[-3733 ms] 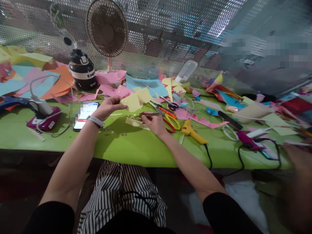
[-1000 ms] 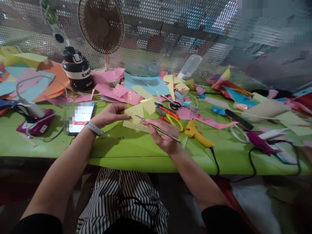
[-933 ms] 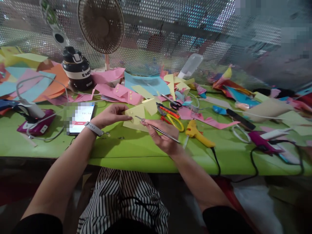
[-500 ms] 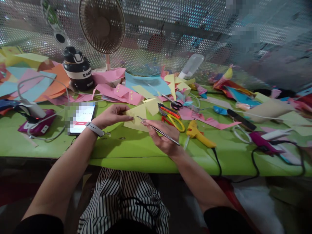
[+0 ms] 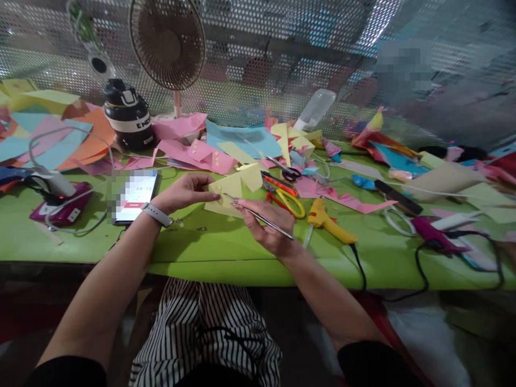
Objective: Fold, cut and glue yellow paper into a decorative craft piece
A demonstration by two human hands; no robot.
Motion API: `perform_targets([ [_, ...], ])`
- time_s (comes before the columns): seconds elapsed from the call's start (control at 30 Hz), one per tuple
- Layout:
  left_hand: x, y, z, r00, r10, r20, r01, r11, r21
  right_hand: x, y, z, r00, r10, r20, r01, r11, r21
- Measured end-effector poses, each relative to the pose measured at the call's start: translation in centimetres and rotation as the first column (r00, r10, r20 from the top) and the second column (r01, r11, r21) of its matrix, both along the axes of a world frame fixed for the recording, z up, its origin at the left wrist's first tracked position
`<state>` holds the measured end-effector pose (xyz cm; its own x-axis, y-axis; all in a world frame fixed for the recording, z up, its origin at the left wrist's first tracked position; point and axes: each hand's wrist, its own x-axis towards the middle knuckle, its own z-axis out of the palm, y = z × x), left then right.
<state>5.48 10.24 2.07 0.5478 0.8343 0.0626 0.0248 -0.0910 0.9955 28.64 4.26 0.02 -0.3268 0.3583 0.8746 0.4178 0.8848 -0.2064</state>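
Note:
A sheet of yellow paper [image 5: 228, 208] with small raised bits near its left side lies on the green table. My left hand [image 5: 183, 192] holds its left edge, with the thumb on top and the fingers bent behind. In my right hand [image 5: 271, 224] is a slim silver craft knife [image 5: 268, 221], gripped like a pen. Its thin tip points at the paper, close to my left thumb; whether it touches cannot be made out. Just right of the paper lie yellow-handled pliers [image 5: 296, 204], an orange cutter [image 5: 281, 184] and scissors [image 5: 291, 173].
A yellow glue gun [image 5: 328, 223] with its cord lies right of my right hand. On the left are a phone [image 5: 139, 201] and a purple power strip [image 5: 74, 201]. Behind stand a black bottle [image 5: 131, 121], a fan [image 5: 168, 45] and heaps of coloured paper [image 5: 245, 141].
The craft knife and my right hand have shifted very slightly left. My left hand keeps its place on the yellow paper. The phone's timer has advanced by one second.

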Motion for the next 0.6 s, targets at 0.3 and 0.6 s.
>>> perform_targets([
  [0.3, 0.04, -0.14, 0.14, 1.000, -0.008, 0.019, 0.009, 1.000, -0.020, 0.02, 0.08, 0.02, 1.000, -0.009, -0.004, 0.009, 0.999, -0.050],
  [0.6, 0.10, -0.23, 0.21, 0.999, -0.011, 0.032, 0.012, 0.999, -0.030, -0.05, 0.01, 0.21, 0.993, -0.003, -0.119, -0.016, 0.987, -0.160],
])
